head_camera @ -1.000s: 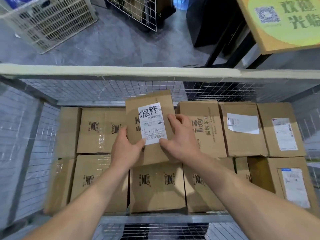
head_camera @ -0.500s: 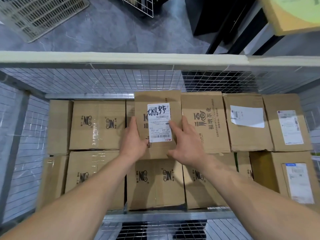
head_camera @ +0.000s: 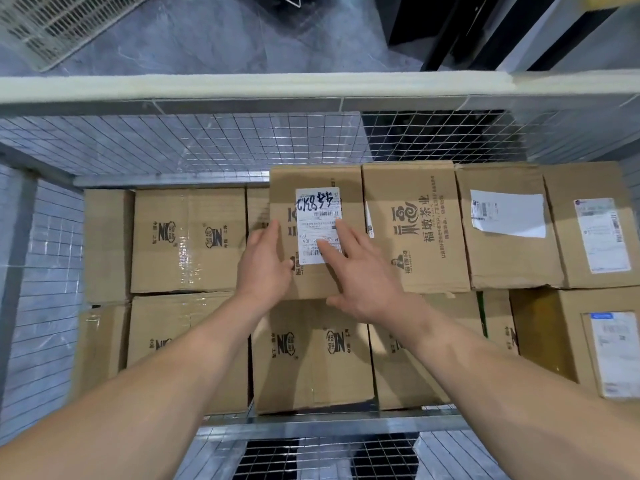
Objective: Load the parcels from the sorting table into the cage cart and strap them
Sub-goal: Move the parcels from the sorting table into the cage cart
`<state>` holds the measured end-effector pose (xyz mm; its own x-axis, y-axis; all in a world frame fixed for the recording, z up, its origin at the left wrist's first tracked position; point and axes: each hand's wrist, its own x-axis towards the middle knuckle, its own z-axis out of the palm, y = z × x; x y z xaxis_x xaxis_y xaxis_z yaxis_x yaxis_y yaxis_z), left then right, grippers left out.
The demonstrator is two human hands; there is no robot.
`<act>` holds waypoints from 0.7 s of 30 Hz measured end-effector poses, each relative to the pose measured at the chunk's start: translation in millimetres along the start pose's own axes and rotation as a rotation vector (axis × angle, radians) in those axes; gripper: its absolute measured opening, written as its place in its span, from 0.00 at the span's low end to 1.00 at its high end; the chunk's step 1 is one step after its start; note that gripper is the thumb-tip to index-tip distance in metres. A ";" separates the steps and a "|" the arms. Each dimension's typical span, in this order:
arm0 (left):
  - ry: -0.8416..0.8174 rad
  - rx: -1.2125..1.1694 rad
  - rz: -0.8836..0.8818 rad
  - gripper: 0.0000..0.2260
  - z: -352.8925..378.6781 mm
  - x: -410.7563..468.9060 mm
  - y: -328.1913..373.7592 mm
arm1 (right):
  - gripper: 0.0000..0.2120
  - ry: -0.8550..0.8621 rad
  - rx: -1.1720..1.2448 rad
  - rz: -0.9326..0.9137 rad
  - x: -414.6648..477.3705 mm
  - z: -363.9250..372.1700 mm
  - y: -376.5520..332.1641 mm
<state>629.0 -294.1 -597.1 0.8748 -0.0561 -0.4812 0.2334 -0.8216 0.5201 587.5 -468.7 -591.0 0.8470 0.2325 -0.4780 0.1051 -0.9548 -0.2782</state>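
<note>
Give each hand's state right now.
Left hand: open, straight fingers against the labelled parcel.
Right hand: open, flat on its label.

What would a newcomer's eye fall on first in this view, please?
Centre of the view, the labelled box with black handwriting on its white label stands out, left hand at its left edge and right hand flat on top. Brown cartons lie packed beside it in the wire cage cart.

parcel [head_camera: 316,177]: brown carton, white label [head_camera: 318,211] scrawled in black, lying flat in far row by cart's far wall | other parcels [head_camera: 188,237]: brown cartons, two packed rows, sides touching | cart [head_camera: 242,90]: wire-mesh walls, pale top rail
</note>
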 end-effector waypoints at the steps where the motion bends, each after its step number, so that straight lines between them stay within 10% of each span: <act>1: 0.004 0.003 0.001 0.36 0.3 1.2 0.1 | 0.48 -0.004 0.000 -0.004 0.4 -0.2 1.4; 21: 0.002 0.279 0.019 0.22 -22.5 -57.8 26.3 | 0.39 0.094 0.330 0.043 -45.8 -42.4 14.6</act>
<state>594.2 -299.7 -539.6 0.8789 -0.0718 -0.4716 0.0913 -0.9450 0.3141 572.3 -501.1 -537.8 0.8929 0.1603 -0.4207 -0.0930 -0.8486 -0.5208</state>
